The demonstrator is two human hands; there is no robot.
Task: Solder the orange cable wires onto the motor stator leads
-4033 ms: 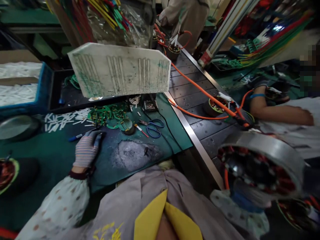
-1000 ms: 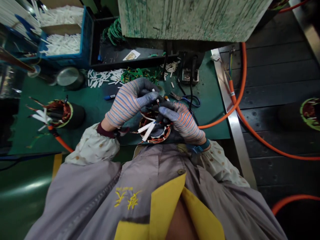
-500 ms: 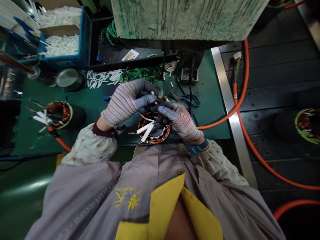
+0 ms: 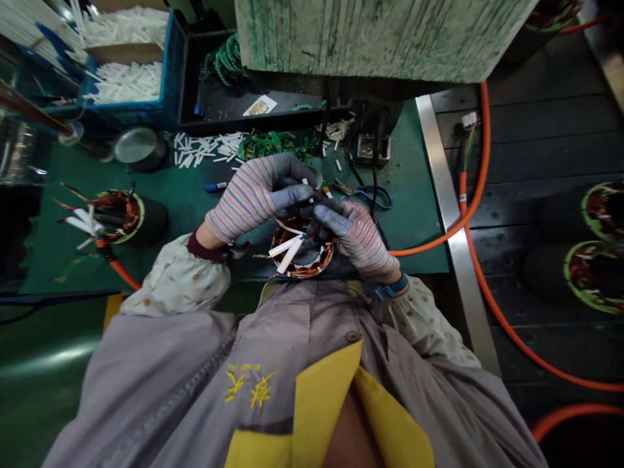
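A motor stator (image 4: 319, 265) with copper windings lies at the front edge of the green bench mat, its ring facing me. Two white sleeves (image 4: 288, 252) stick out of it on its leads. Above the ring, my left hand (image 4: 263, 195), in a striped glove, is closed, thumb and forefinger pinching a small white sleeve (image 4: 305, 182). My right hand (image 4: 358, 234), gloved too, is closed against the left fingertips, pinching what looks like a thin wire; its dark fingers hide most of it. Right of them lie blue-handled pliers (image 4: 373, 195).
Another stator (image 4: 131, 218) with sleeved leads stands at left. Behind lie loose white sleeves (image 4: 195, 149), green circuit boards (image 4: 273, 144) and a blue bin (image 4: 168, 78) of sleeves. A pale board (image 4: 380, 39) overhangs the back. An orange cable (image 4: 424, 245) crosses the metal rail (image 4: 458, 240); stators (image 4: 592, 276) sit on the conveyor.
Four seconds ago my left hand lay on the mat and my right held a stator over the conveyor. Now both meet over a stator at the bench. Lately only conveyor stators shifted.
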